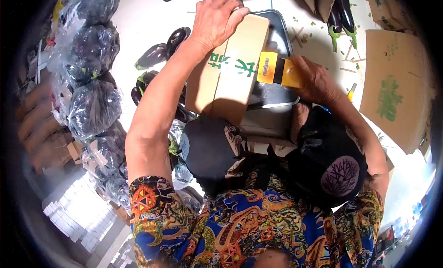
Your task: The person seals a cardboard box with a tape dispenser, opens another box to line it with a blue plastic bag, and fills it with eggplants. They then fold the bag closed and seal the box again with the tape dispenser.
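Observation:
A closed brown cardboard box (226, 85) with green printed characters lies tilted in front of me, over the edge of a metal tray (295, 42). My left hand (217, 21) grips its far end, the fingers bent over the edge and the thumb along the top. In my right hand (316, 78) is a yellow tape dispenser (266, 68) with a dark band around its middle. Its front end sits right at the box's right side, beside the green print. The fingers of that hand are wrapped around the dispenser's near end.
Bagged eggplants (94, 106) form a row on the left. Loose eggplants (154, 55) lie left of the box, and more eggplants (341, 14) at the upper right. Flattened cardboard (394, 83) stands at the right, near a small yellow-handled knife (352, 91). Stem scraps litter the white floor.

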A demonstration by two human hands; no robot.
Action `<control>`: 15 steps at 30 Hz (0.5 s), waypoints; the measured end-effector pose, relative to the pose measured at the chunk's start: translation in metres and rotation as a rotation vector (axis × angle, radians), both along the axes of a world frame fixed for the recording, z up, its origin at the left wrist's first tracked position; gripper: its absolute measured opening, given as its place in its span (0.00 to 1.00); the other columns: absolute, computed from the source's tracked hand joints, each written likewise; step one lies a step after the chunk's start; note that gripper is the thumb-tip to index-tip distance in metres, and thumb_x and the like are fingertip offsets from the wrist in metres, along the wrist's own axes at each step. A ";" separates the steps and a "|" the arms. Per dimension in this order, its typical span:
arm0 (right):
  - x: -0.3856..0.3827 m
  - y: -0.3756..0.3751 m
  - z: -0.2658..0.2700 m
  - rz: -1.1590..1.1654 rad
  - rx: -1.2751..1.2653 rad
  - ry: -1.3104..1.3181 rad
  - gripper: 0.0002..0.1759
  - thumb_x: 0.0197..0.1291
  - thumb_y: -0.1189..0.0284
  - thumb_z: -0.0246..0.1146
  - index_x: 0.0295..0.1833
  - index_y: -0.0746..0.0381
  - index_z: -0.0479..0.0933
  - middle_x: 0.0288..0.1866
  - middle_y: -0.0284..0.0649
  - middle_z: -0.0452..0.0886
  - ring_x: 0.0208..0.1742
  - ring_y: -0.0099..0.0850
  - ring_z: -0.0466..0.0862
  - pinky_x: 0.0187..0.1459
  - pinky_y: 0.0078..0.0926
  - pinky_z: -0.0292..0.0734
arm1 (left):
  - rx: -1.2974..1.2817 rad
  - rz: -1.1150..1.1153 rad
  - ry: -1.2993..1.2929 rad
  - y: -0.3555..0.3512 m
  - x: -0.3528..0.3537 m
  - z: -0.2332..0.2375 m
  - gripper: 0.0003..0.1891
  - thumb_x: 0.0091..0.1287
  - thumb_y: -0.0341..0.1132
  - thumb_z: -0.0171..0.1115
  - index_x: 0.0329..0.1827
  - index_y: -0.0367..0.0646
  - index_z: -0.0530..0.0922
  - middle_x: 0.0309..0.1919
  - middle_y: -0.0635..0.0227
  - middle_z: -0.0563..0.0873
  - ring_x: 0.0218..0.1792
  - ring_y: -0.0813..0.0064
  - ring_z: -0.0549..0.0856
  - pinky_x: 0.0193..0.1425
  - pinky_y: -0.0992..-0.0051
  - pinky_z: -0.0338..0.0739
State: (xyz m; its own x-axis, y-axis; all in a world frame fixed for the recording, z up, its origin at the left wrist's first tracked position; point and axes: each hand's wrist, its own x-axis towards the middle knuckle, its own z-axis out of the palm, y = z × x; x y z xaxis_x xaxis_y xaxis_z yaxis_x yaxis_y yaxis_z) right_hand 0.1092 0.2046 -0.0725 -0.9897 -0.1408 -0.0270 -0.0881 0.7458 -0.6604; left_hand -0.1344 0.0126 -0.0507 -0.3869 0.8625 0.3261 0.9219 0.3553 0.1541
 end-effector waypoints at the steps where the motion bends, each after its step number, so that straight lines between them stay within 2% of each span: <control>1: 0.003 -0.004 -0.003 -0.026 -0.030 0.007 0.33 0.49 0.68 0.72 0.59 0.63 0.64 0.46 0.52 0.78 0.44 0.53 0.83 0.45 0.46 0.81 | 0.081 0.042 0.049 0.001 0.000 -0.001 0.17 0.71 0.48 0.55 0.49 0.46 0.83 0.46 0.61 0.84 0.50 0.59 0.80 0.56 0.60 0.71; 3: 0.010 -0.018 -0.019 -0.099 -0.085 0.032 0.34 0.50 0.67 0.72 0.60 0.64 0.64 0.46 0.52 0.78 0.45 0.53 0.83 0.45 0.46 0.81 | 0.254 0.103 0.153 0.004 -0.007 -0.012 0.17 0.69 0.49 0.57 0.46 0.46 0.83 0.40 0.60 0.84 0.44 0.59 0.82 0.50 0.64 0.74; 4: 0.014 -0.021 -0.029 -0.094 -0.117 0.044 0.37 0.48 0.66 0.74 0.61 0.65 0.63 0.47 0.53 0.77 0.46 0.53 0.82 0.45 0.46 0.80 | 0.137 0.195 -0.016 -0.002 -0.006 -0.013 0.20 0.72 0.49 0.54 0.55 0.45 0.81 0.50 0.56 0.82 0.53 0.56 0.80 0.59 0.63 0.71; 7: 0.020 -0.028 -0.039 -0.144 -0.168 0.065 0.41 0.49 0.62 0.75 0.65 0.63 0.64 0.46 0.55 0.79 0.48 0.57 0.80 0.48 0.46 0.78 | 0.358 0.359 -0.730 -0.012 -0.017 -0.003 0.21 0.74 0.48 0.49 0.59 0.43 0.79 0.56 0.53 0.81 0.58 0.54 0.79 0.65 0.63 0.69; 8: 0.020 -0.026 -0.035 -0.155 -0.195 -0.038 0.40 0.48 0.64 0.75 0.63 0.64 0.64 0.47 0.55 0.79 0.48 0.57 0.81 0.48 0.46 0.77 | 0.318 0.364 -0.862 -0.024 -0.019 0.003 0.24 0.76 0.49 0.45 0.62 0.42 0.77 0.61 0.51 0.79 0.62 0.53 0.76 0.69 0.65 0.66; 11: 0.015 -0.024 -0.034 -0.112 -0.210 -0.025 0.38 0.45 0.67 0.75 0.60 0.64 0.64 0.47 0.52 0.77 0.46 0.54 0.81 0.47 0.45 0.79 | 0.290 0.325 -0.800 -0.042 -0.009 0.001 0.24 0.76 0.50 0.46 0.63 0.42 0.76 0.62 0.53 0.79 0.62 0.54 0.77 0.69 0.67 0.67; 13: 0.011 -0.023 -0.029 -0.101 -0.188 0.013 0.37 0.46 0.68 0.75 0.60 0.64 0.65 0.45 0.52 0.78 0.47 0.53 0.81 0.47 0.44 0.79 | 0.262 0.267 -0.764 -0.040 -0.003 0.001 0.21 0.74 0.45 0.51 0.63 0.45 0.77 0.62 0.56 0.78 0.65 0.57 0.73 0.72 0.67 0.62; 15: 0.012 -0.019 -0.030 -0.078 -0.202 0.027 0.36 0.47 0.68 0.74 0.60 0.64 0.65 0.45 0.52 0.78 0.47 0.53 0.81 0.46 0.44 0.80 | 0.088 0.151 -0.443 -0.034 0.004 0.004 0.23 0.72 0.48 0.53 0.62 0.44 0.77 0.63 0.57 0.78 0.67 0.59 0.72 0.73 0.65 0.61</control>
